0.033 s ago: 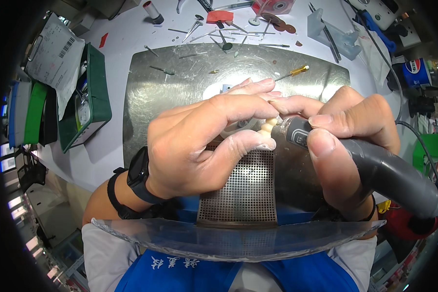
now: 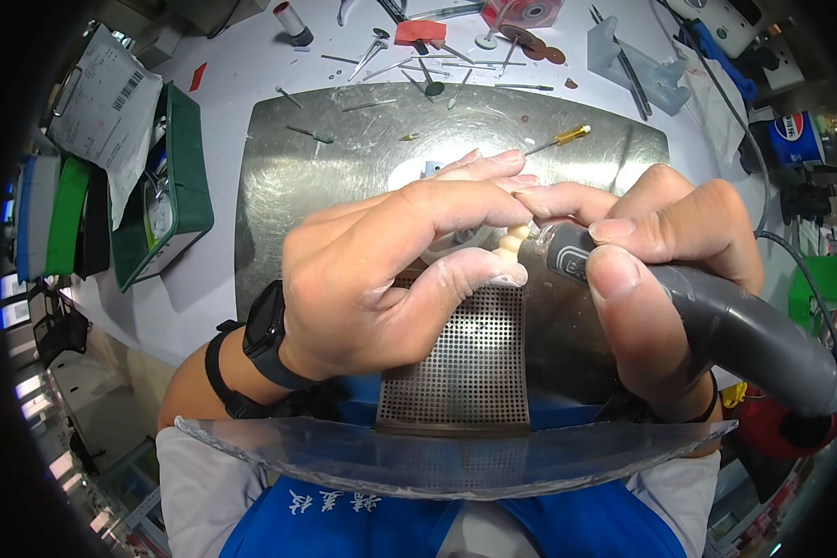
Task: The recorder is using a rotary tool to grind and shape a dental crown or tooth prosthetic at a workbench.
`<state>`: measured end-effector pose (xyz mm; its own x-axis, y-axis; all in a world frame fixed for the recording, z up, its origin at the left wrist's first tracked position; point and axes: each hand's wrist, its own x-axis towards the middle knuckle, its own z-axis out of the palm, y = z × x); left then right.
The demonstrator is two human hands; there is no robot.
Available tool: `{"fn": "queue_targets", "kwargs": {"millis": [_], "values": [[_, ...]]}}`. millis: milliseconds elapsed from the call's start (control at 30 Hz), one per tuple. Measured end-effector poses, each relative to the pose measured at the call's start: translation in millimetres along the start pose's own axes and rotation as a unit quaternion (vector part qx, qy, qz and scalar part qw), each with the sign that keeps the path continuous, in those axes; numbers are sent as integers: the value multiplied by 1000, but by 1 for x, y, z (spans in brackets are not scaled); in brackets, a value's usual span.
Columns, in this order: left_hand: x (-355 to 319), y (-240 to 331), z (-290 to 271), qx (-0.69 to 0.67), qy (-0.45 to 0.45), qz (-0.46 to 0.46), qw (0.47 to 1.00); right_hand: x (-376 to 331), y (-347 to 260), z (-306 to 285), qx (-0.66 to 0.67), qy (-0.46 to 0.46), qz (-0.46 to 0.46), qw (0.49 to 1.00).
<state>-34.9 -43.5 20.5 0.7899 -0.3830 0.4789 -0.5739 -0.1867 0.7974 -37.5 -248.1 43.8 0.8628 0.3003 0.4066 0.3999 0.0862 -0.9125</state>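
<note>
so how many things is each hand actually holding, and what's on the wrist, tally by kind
cream row of dental teeth, pinched in the left hand: 1
grey rotary handpiece, gripped in the right hand: 1
black wristwatch, on the left wrist: 1
black band further up the left forearm: 1
total: 4

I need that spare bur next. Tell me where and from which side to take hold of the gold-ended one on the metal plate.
Pinch the gold-ended bur at its thicker gold end, coming from above. It lies flat and slanted on the metal plate, apart from other tools, beyond the left hand and right hand; its thin tip looks harder to grip.
</note>
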Motion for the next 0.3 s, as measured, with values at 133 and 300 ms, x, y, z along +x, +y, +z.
{"fn": "queue_targets", "kwargs": {"millis": [133, 300], "values": [[-1, -3, 0, 6, 1, 9, 1000, 1, 6, -5, -1, -24, -9, 1000], [-1, -2, 2, 12, 13, -6, 1000, 1, 5, -3, -10, -21, -14, 1000]]}}
